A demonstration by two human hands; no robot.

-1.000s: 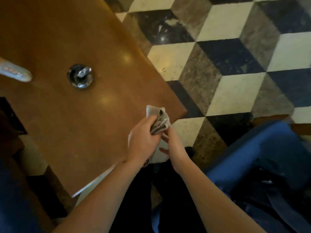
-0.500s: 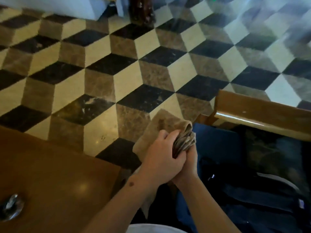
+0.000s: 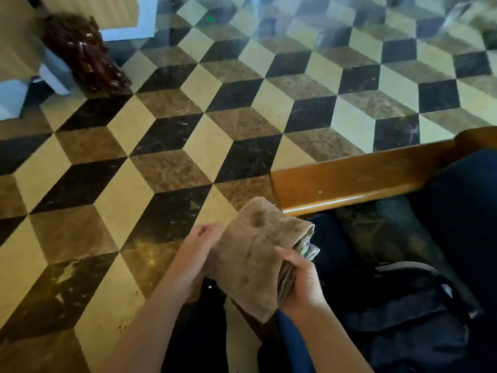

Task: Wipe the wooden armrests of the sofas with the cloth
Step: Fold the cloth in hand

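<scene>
Now my right hand (image 3: 301, 281) curls its fingers (image 3: 289, 255) round the folded right edge of the cloth (image 3: 250, 254), thumb side up, while my left hand (image 3: 193, 254) lies against the cloth's left side with fingers only loosely bent; whether they pinch the fabric I cannot tell. Half a second ago both hands were clasped together over a bunched wad; since then they have parted and the cloth is spread between them into a flat, thick pad. Just beyond the pad, to the right, runs the wooden armrest (image 3: 357, 179) of the blue sofa (image 3: 462, 200), not yet touched. A dark bag (image 3: 408, 300) lies on the seat at near right. Beneath and to the far left spreads the cube-patterned floor (image 3: 166, 135). Judgement: folding looks finished and wiping can begin.
</scene>
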